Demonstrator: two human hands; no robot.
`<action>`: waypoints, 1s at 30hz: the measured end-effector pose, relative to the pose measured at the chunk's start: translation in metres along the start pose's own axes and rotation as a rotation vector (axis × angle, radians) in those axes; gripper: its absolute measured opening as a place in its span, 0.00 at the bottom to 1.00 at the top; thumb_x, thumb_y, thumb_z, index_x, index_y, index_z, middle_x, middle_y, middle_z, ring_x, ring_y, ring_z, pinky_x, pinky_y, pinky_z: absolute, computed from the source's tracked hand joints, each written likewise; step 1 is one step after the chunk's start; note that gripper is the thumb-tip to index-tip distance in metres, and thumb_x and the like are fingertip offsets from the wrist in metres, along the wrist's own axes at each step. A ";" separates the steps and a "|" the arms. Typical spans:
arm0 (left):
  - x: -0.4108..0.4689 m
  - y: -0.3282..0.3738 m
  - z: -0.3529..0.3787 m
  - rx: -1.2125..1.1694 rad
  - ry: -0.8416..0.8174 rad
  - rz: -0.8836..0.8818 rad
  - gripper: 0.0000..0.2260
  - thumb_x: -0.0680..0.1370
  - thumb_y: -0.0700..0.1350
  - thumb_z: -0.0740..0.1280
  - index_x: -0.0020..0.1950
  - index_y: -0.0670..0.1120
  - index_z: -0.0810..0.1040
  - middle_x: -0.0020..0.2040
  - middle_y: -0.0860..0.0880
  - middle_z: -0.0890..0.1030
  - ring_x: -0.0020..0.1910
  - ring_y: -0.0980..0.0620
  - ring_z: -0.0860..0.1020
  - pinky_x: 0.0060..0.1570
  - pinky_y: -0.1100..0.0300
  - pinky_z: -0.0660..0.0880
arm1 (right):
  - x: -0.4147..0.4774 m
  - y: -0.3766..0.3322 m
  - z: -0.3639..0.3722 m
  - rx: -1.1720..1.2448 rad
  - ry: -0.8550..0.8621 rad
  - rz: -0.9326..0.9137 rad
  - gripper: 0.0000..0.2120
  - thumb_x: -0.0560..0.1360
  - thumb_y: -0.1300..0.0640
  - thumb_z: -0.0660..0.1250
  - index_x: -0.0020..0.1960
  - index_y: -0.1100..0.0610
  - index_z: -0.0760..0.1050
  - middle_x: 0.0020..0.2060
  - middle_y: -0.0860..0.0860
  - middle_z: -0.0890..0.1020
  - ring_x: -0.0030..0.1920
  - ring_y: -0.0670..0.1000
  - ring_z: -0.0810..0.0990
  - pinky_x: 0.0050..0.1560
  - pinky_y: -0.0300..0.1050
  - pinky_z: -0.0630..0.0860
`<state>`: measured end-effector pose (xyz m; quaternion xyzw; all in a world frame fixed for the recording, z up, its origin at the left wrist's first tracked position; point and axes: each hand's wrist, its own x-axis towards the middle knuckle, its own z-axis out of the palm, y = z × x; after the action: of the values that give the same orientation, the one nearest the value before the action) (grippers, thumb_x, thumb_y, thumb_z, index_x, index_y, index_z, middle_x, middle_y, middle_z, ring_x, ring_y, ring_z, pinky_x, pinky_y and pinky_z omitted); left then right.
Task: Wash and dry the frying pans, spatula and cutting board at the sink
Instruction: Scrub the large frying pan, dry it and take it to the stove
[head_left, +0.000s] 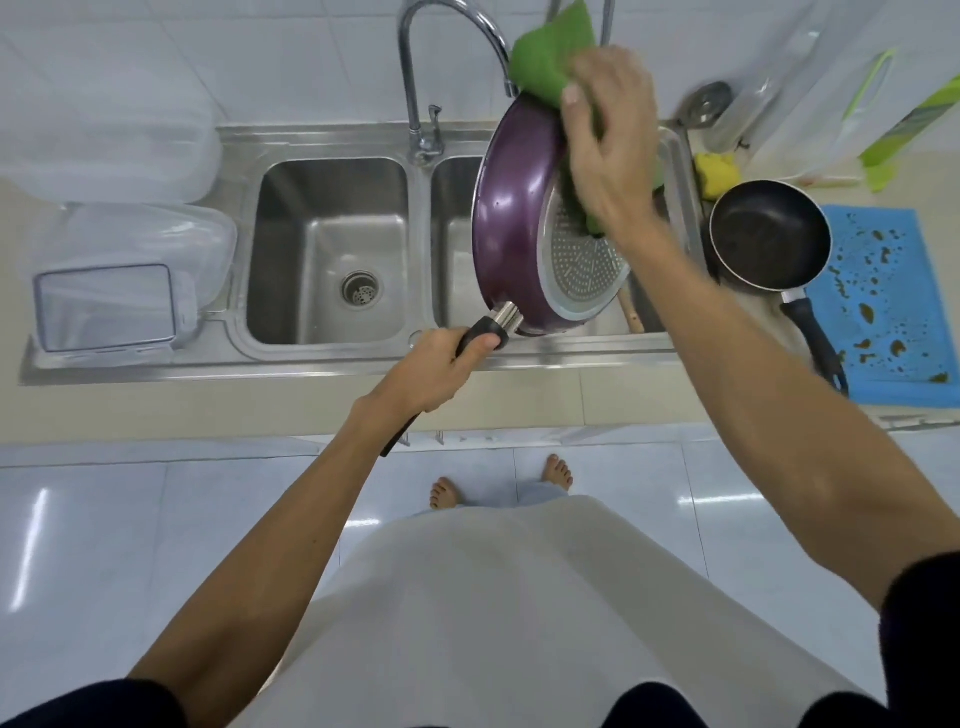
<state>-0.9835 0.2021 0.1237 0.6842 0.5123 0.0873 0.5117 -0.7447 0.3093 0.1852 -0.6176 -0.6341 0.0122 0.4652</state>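
Over the sink's (332, 364) right basin a purple frying pan (511, 223) tilts underside-out, a smaller black pan (769, 234) sits on the surface (156, 410) alongside, the right hand (608, 140) clutches a green cloth (550, 57) to the purple pan's base, and the left hand (441, 371) grips its handle.

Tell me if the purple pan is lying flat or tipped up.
Tipped up. The purple pan stands on edge above the sink, its dotted base showing; the left hand grips its handle.

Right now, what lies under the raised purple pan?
The right sink basin and one end of a wooden handle show; the purple pan hides the basin floor and the handle's rest.
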 end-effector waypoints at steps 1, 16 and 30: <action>0.001 -0.001 -0.004 0.016 0.002 -0.001 0.23 0.82 0.60 0.59 0.47 0.39 0.76 0.33 0.44 0.71 0.26 0.49 0.69 0.19 0.62 0.65 | -0.015 -0.012 0.008 -0.035 -0.006 -0.112 0.15 0.82 0.50 0.63 0.61 0.58 0.82 0.62 0.53 0.81 0.69 0.58 0.73 0.72 0.57 0.66; -0.009 -0.004 -0.038 -0.040 -0.032 -0.019 0.21 0.83 0.59 0.59 0.46 0.41 0.74 0.33 0.47 0.72 0.25 0.52 0.68 0.21 0.60 0.65 | 0.000 -0.047 0.031 -0.224 -0.155 -0.168 0.19 0.82 0.50 0.58 0.67 0.56 0.78 0.66 0.54 0.79 0.70 0.60 0.70 0.72 0.59 0.64; -0.007 -0.017 -0.036 -0.784 -0.163 -0.117 0.22 0.81 0.62 0.59 0.43 0.43 0.73 0.28 0.49 0.64 0.19 0.56 0.60 0.18 0.68 0.58 | -0.119 -0.013 0.017 -0.273 -0.083 -0.078 0.24 0.84 0.50 0.53 0.77 0.56 0.67 0.77 0.56 0.66 0.79 0.60 0.59 0.77 0.63 0.56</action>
<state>-1.0206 0.2177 0.1294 0.4117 0.4359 0.1921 0.7769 -0.7880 0.2209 0.1145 -0.6489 -0.6721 -0.0667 0.3505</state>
